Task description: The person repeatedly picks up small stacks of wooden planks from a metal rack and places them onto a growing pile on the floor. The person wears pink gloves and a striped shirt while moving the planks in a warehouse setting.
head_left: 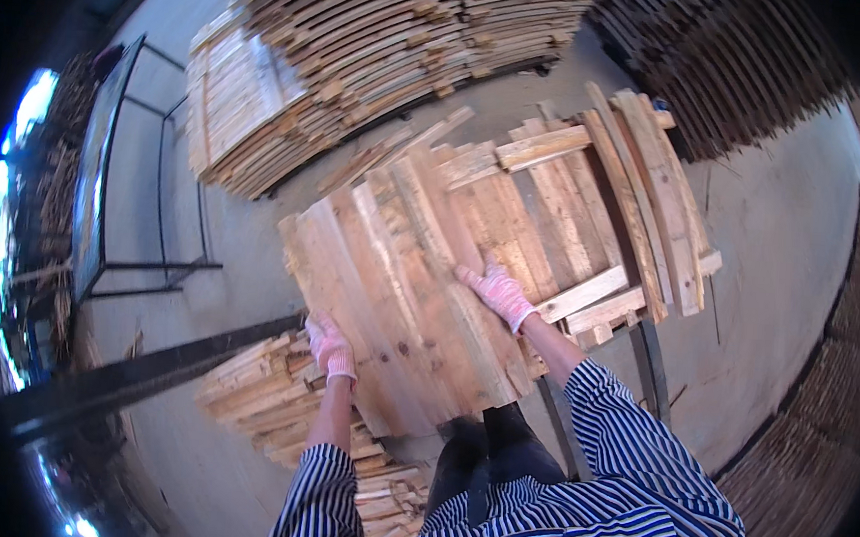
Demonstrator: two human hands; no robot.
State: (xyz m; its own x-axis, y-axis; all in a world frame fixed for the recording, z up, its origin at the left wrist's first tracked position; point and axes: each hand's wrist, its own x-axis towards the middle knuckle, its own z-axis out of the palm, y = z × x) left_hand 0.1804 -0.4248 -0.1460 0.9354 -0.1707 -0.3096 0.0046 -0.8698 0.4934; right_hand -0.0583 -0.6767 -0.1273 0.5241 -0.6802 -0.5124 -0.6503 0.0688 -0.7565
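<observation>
L hand (331, 347) grips slatted wood panel (374, 295) at its L edge, R hand (499, 294) grasping R edge; floor (775, 260) visible far R; long axis upper L–lower R.

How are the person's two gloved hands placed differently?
The left hand is at the left edge of the wooden boards; the right hand is near their right edge. The left hand sits lower in the picture, the right hand higher. Both wear pink-and-white gloves.
</observation>
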